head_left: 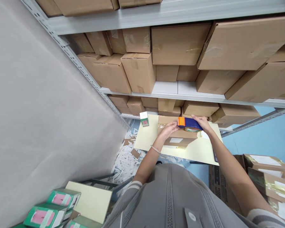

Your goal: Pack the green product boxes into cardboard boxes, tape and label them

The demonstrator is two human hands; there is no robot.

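My right hand [202, 123] is closed around the rear end of a blue and orange tape dispenser [191, 123]. A roll of tape [192, 129] shows at its lower side. The orange end points left, towards my left hand [170, 129]. The fingers of that hand are drawn together right by the orange end; what they pinch, if anything, is too small to tell. Beneath both hands lies a brown cardboard box [184, 141] with a white label [176, 140] and strips of clear tape. It rests on a pale yellow tabletop [147, 134].
A small green and white box [144, 119] stands at the table's far left corner. Behind rises a metal shelf [166, 87] full of cardboard boxes. Paper shreds [125, 161] cover the floor at left. Green boxes [44, 217] sit lower left, taped cartons [273, 182] lower right.
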